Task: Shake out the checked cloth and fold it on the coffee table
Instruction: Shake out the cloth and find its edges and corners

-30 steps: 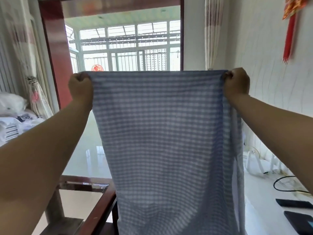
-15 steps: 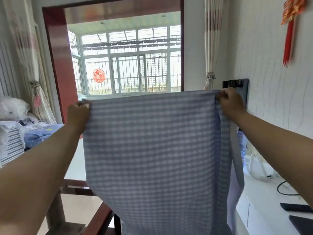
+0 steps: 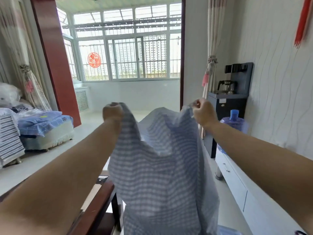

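Here the person stands with both arms stretched forward, the checked cloth (image 3: pixel 157 167) hanging in the air between the hands. The left hand (image 3: pixel 112 111) is balled around one top corner, fingers curled tight into the fabric; the right hand (image 3: pixel 204 112) pinches the other top corner, its fingers closed on the hem. The top edge sags in a deep dip between the two fists, and the blue-and-white fabric billows, its lower part dropping out of view at the bottom. It hangs just beside the dark wooden frame of the coffee table (image 3: pixel 94 207), whose surface sits low on the left; whether the cloth touches it I cannot tell. A water dispenser (image 3: pixel 233 106) stands against the right wall with a blue water bottle (image 3: pixel 235 122) near it, above a white cabinet (image 3: pixel 237 182). A bed (image 3: pixel 45 126) lies off to the left.
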